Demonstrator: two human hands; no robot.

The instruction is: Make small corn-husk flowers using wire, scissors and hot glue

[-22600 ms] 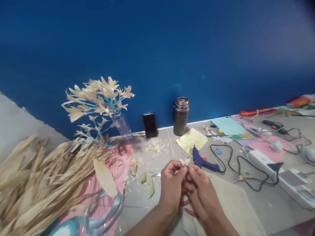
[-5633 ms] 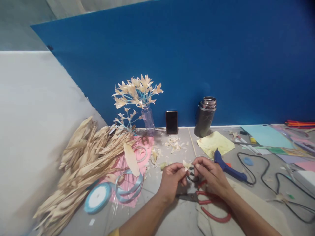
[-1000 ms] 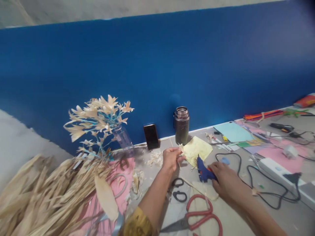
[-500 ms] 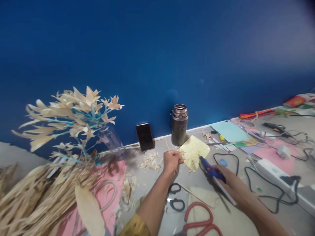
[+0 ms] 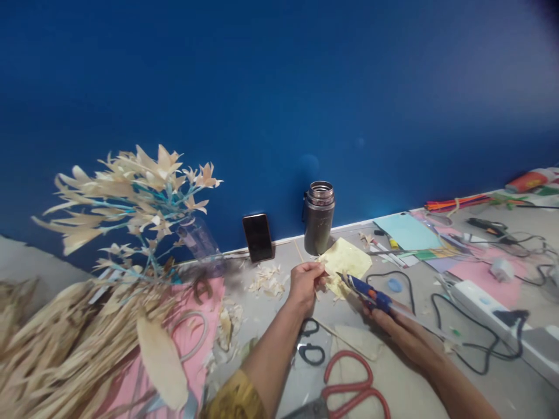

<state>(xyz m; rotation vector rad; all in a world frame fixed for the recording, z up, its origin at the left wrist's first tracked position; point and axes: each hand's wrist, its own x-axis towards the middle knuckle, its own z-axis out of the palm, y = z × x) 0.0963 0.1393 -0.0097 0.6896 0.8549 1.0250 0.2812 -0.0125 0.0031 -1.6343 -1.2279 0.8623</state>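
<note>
My left hand (image 5: 305, 285) is closed in a pinch at the left edge of a crumpled yellow sheet of paper (image 5: 351, 261). Something small and pale is at its fingertips, too small to make out. My right hand (image 5: 393, 320) is wrapped round a blue glue gun (image 5: 367, 292), whose clear glue stick sticks out at the back. The gun's dark nozzle points left over the paper, a short way from my left fingertips. Below the hands lie black-handled scissors (image 5: 312, 354) and larger scissors with red handles (image 5: 349, 387).
Behind the paper stands an open steel flask (image 5: 318, 224), with a phone (image 5: 258, 237) leaning on the blue wall. Pale husk flowers (image 5: 152, 186) and dried husks (image 5: 56, 343) fill the left. A power strip (image 5: 489, 314) and dark cables lie at right.
The glue gun has swung left and tilted flatter, bringing its nozzle nearer my left fingertips. My right hand has turned with it. My left hand has barely shifted.
</note>
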